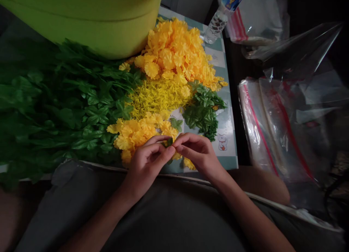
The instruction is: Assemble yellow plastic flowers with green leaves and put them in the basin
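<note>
Holding a small, dark-green, leaf-like piece (pixel 169 142) at the lower centre of the frame, pinched between thumb and curled fingers of the left hand (pixel 148 158), just left of the right hand's (pixel 198 151) fingertips. In the right hand, bent with thumb and forefinger almost together beside the piece; cannot tell whether gripping any of it. Just below a single flat green leaf (pixel 176 124) and close against a heap of ruffled yellow-orange petals (pixel 136 134), near the lower edge of a teal-and-white checked desk (pixel 229 115).
</note>
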Demonstrator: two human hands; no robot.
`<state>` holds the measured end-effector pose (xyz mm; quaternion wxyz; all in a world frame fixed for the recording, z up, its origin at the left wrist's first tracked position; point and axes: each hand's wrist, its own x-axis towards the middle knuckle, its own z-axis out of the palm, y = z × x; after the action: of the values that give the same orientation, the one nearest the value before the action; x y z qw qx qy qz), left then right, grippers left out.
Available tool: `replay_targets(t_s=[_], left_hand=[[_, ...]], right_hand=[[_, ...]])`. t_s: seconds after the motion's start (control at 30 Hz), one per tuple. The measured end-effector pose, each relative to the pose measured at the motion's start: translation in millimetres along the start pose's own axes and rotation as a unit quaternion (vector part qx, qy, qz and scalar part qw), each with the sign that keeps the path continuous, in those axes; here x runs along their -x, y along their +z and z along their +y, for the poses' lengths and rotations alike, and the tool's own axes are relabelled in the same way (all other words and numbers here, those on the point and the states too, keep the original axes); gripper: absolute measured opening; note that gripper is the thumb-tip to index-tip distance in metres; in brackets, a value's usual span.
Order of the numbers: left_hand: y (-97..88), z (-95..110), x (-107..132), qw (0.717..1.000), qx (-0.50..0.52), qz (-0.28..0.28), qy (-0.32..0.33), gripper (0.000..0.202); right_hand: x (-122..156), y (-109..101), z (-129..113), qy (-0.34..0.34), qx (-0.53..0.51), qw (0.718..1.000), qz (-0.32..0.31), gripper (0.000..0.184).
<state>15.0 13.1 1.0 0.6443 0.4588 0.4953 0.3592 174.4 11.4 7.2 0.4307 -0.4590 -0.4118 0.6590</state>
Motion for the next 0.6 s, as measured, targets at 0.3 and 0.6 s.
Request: replay_targets(t_s=[0.3, 0.6], left_hand=[[-2.7, -3, -2, 0.995, 0.099, 0.0, -0.022, 0.023], [-4.1, -1, -1, 0.984, 0.16, -0.061, -0.042, 0.01]], right_hand=[[0, 9, -1, -0.014, 0.03, 0.999, 0.033, 0.008], [4, 19, -2, -0.065, 0.059, 0.995, 0.043, 0.005]])
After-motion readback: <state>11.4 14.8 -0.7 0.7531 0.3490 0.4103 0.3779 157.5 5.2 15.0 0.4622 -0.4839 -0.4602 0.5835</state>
